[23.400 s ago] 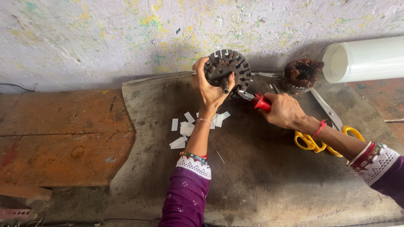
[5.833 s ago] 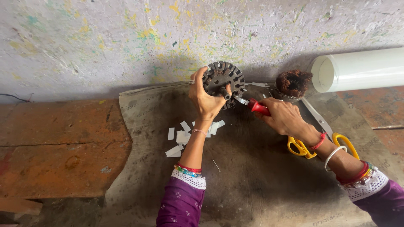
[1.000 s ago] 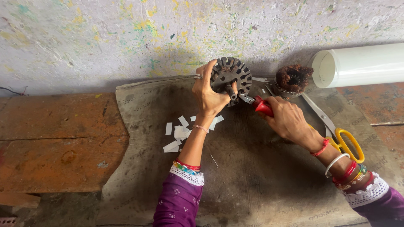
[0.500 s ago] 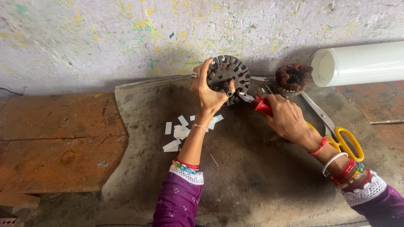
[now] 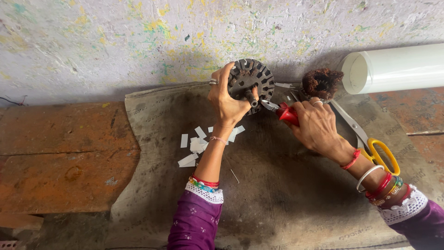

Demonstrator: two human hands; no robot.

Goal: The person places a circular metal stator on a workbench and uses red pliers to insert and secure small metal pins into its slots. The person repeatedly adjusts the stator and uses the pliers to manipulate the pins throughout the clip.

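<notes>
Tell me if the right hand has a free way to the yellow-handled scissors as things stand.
Probably yes. The scissors lie on the grey mat just beside and partly under the right hand, nothing covering the handles. But that hand is holding the red-handled pliers.

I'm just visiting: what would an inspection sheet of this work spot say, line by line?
Surface: worn grey mat over an orange-brown floor.
Job's things: slotted round metal core, held upright; red-handled pliers, tips at the core.
Clutter: white paper slips; yellow-handled scissors; brown wire tangle; white tube.
Hands: left hand grips the core; right hand grips the pliers.
Cables: thin dark wire at far left.
Surroundings: paint-speckled wall.
</notes>
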